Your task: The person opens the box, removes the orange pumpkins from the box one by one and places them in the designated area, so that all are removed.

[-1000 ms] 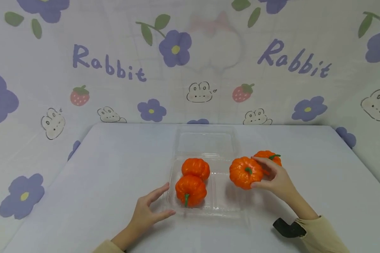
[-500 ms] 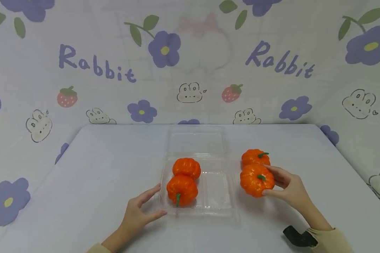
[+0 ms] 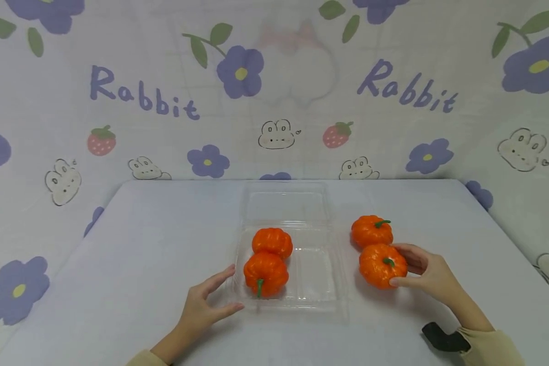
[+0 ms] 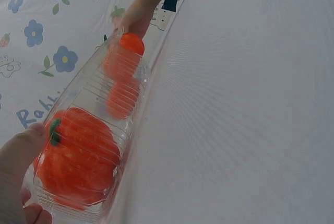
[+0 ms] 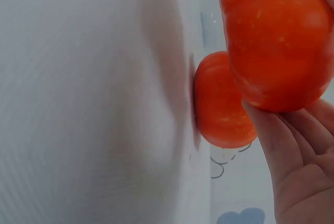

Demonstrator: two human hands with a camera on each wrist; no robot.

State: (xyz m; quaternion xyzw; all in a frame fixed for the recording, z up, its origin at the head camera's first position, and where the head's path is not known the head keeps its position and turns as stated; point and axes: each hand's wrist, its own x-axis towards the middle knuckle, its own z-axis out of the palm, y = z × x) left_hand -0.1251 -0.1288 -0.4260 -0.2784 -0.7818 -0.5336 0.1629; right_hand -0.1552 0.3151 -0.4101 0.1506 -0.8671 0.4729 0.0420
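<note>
"On the right of the white table [image 3: 187, 218], what has the right hand [image 3: 432, 277] got?"

"An orange pumpkin [image 3: 378, 269]. From my distant seat I see thumb and fingers pinching its right side, and my right wrist feed shows it raised off the surface."

"Anything near it?"

"Just behind it, a second pumpkin [image 3: 369, 232] rests on the table, its stem pointing right. I can't tell whether the two touch."

"And the left hand [image 3: 206, 302]?"

"Spread wide, gripping nothing. Thumb and fingers stand around the near left corner of a clear container [image 3: 317, 274]; I can't tell whether the tips press on it."

"What does the container hold, as you see it?"

"Two more, both in the left half: a front pumpkin [image 3: 267, 272], stem towards me, and a rear pumpkin [image 3: 273, 241] close up against it. The lid [image 3: 285, 206] lies opened out on the far side. I also see a black strap [image 3: 446, 339] at the right sleeve [image 3: 491, 345] and a rabbit-print cloth [image 3: 302, 114] hanging behind."
</note>
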